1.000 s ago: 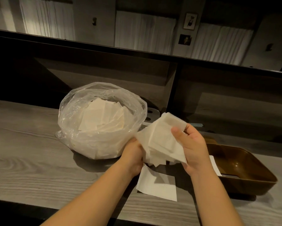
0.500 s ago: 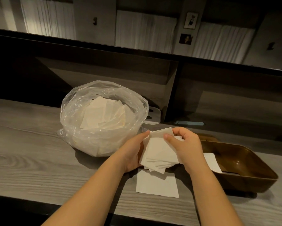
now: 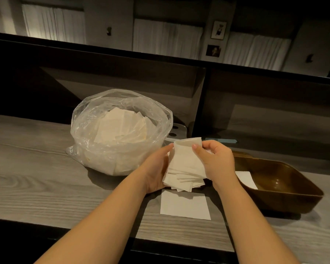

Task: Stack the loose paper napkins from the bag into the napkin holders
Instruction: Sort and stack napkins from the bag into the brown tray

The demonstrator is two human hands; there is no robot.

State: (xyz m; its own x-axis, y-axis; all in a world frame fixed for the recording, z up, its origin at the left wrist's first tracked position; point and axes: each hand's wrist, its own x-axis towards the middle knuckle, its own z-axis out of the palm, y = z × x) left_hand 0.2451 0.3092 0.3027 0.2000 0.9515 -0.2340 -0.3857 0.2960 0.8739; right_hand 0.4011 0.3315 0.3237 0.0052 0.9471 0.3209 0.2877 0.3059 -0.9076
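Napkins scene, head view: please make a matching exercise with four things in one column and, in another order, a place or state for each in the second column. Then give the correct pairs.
Things
1. plastic bag
2. bundle of napkins
3. single napkin
4. brown holder

Places or states
A. lies flat on the counter, below the hands
B. held between the left hand and the right hand
C. stands at the right, with one napkin inside
D. stands open at the left, with loose napkins inside

Pairs: 1-D, 2-B, 3-A, 4-C
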